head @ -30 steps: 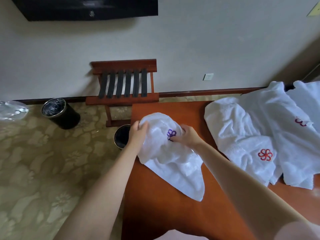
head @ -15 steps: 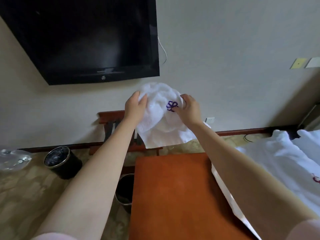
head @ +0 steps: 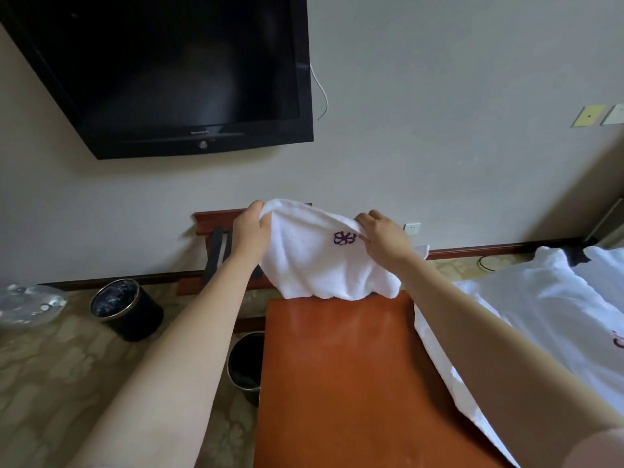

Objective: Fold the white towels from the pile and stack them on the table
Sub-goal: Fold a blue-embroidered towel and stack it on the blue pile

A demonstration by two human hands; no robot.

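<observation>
Two hands are holding one white towel point(head: 317, 261) up in front of us, and we are working out from the near end of the table point(head: 337, 383), whose bare orange-brown top is lying open directly beneath our forearms. To our right, the pile of white towels point(head: 547, 319) is spilling over the table's right side, its edge running just beside our right forearm. Farther out, past the table's far edge, we are gripping the towel by its upper hem: our left hand point(head: 250, 231) is pinching the left corner closed between thumb and fingers, and our right hand point(head: 385, 238) is pinching the hem just right of the purple flower emblem point(head: 345, 238). The towel's long axis is running left to right between the hands, and its loose lower edge is hanging down to about the table's far rim, though we cannot tell whether it is touching. Both hands are equally near it, so we are judging the coming move as drawing it toward us and laying it flat on the bare wood
</observation>
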